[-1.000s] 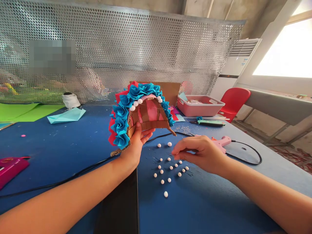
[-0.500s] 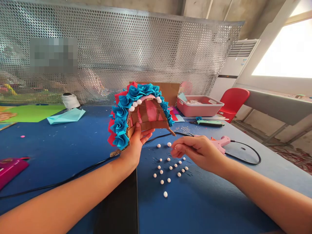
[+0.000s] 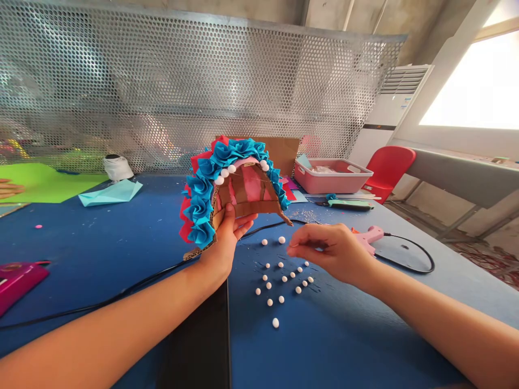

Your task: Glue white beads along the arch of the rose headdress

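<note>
My left hand grips an arched cardboard craft by its lower left side, thumb on the inner face. Blue folded-paper flowers run along its rim, with red paper ones behind. Several small white balls sit on the inner edge of the arch. To the right, my right hand hovers over the table, thumb and fingertips pinched together; whatever is between them is hidden. Loose white balls lie scattered on the blue table beneath it and to its left.
A pink glue gun with a black cord lies behind my right hand. Farther back are a utility knife and a pink basket. At left are folded light-blue paper, green paper, another person's hand and a magenta device.
My right hand has shifted slightly right and its fingers have straightened a little. The craft and my left hand stay still. At far left, the green paper and the other person's hand have moved.
</note>
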`<state>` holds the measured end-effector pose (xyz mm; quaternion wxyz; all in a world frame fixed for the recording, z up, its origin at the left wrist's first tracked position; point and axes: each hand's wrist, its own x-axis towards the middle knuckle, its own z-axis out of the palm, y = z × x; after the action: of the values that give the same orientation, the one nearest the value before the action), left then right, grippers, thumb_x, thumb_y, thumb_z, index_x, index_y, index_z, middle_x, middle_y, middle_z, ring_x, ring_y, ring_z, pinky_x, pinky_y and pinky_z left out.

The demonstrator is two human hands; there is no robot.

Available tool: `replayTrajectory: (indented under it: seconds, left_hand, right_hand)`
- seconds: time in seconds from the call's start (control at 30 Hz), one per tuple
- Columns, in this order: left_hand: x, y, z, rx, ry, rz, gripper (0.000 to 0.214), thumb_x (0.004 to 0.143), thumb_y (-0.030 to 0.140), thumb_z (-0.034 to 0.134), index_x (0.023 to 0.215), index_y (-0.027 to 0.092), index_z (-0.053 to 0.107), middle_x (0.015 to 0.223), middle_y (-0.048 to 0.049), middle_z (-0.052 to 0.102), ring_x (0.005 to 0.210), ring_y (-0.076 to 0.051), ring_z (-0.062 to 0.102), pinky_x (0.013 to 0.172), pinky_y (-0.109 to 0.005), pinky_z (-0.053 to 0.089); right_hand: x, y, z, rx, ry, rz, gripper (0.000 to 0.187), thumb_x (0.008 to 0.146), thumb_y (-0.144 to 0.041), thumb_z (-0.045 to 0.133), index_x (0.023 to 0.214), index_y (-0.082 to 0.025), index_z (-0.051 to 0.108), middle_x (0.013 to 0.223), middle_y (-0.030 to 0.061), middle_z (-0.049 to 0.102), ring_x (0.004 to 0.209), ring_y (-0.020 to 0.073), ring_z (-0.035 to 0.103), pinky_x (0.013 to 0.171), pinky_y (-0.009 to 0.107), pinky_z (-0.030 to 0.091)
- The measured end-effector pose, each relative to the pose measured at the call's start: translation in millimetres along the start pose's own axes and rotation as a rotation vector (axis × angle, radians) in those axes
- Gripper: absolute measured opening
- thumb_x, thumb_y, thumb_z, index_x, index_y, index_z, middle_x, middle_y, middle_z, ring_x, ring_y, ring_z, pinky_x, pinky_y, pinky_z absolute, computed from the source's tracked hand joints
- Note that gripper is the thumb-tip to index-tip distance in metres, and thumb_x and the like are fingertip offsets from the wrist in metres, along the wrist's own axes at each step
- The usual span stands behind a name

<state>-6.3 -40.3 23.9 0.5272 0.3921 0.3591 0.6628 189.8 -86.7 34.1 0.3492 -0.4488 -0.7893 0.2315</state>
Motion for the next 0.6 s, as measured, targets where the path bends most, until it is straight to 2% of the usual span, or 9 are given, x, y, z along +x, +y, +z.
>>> replayTrajectory:
  seconds: [0.13, 0.23, 0.33, 0.4, 0.5, 0.6]
  left_hand:
    - [0.9, -1.1, -0.4, 0.002, -0.009, 0.006, 0.040, 0.086, 0.041, 0.053, 0.124, 0.027, 0.051, 0.114, -0.0074, 0.066, 0.077, -0.017, 0.070, 0.080, -0.034, 0.055]
    - [1.0, -1.3, -0.7, 0.008, -0.014, 0.006, 0.042, 0.086, 0.042, 0.052, 0.125, 0.026, 0.050, 0.113, -0.0088, 0.067, 0.078, -0.018, 0.070, 0.080, -0.035, 0.054]
    - [0.7, -1.4, -1.5, 0.005, -0.015, 0.009, 0.042, 0.086, 0.041, 0.053, 0.125, 0.025, 0.050, 0.113, -0.0087, 0.067, 0.079, -0.018, 0.070, 0.080, -0.035, 0.054]
    - [0.6, -1.6, -2.0, 0.000, -0.011, 0.006, 0.042, 0.086, 0.041, 0.054, 0.125, 0.026, 0.050, 0.112, -0.0081, 0.067, 0.079, -0.018, 0.070, 0.081, -0.035, 0.054]
    - [0.6, -2.3, -2.4, 0.001, -0.004, -0.003, 0.043, 0.085, 0.043, 0.054, 0.125, 0.026, 0.050, 0.112, -0.0084, 0.068, 0.079, -0.018, 0.070, 0.081, -0.035, 0.054]
    - [1.0, -2.9, -2.4, -0.001, -0.009, 0.002, 0.044, 0.085, 0.044, 0.054, 0.125, 0.027, 0.050, 0.114, -0.0084, 0.067, 0.079, -0.018, 0.071, 0.081, -0.035, 0.054]
  right_hand:
    - [0.7, -1.3, -0.9, -0.003, -0.012, -0.044, 0.017, 0.089, -0.029, 0.050, 0.092, -0.021, 0.065, 0.083, 0.0011, 0.073, 0.076, 0.0129, 0.069, 0.070, 0.023, 0.055]
    - [1.0, -2.5, -0.7, 0.005, -0.032, -0.005, 0.018, 0.089, -0.029, 0.049, 0.088, -0.020, 0.064, 0.075, 0.0000, 0.072, 0.069, 0.0116, 0.069, 0.065, 0.021, 0.054]
    - [0.8, -1.6, 0.3, -0.045, 0.006, -0.005, 0.015, 0.084, -0.032, 0.057, 0.079, -0.019, 0.064, 0.069, -0.0007, 0.070, 0.062, 0.0113, 0.066, 0.057, 0.020, 0.052]
    - [0.4, -0.6, 0.7, -0.052, 0.019, -0.043, 0.013, 0.084, -0.031, 0.057, 0.082, -0.020, 0.064, 0.075, 0.0007, 0.072, 0.067, 0.0120, 0.067, 0.060, 0.021, 0.053]
    - [-0.3, 0.3, 0.3, -0.044, -0.008, -0.089, 0.019, 0.089, -0.024, 0.048, 0.096, -0.021, 0.065, 0.086, 0.0019, 0.073, 0.075, 0.0119, 0.068, 0.068, 0.022, 0.054]
    - [-0.6, -0.3, -0.7, -0.043, -0.007, -0.052, 0.020, 0.089, -0.025, 0.049, 0.097, -0.021, 0.067, 0.081, 0.0006, 0.074, 0.069, 0.0114, 0.069, 0.064, 0.021, 0.054]
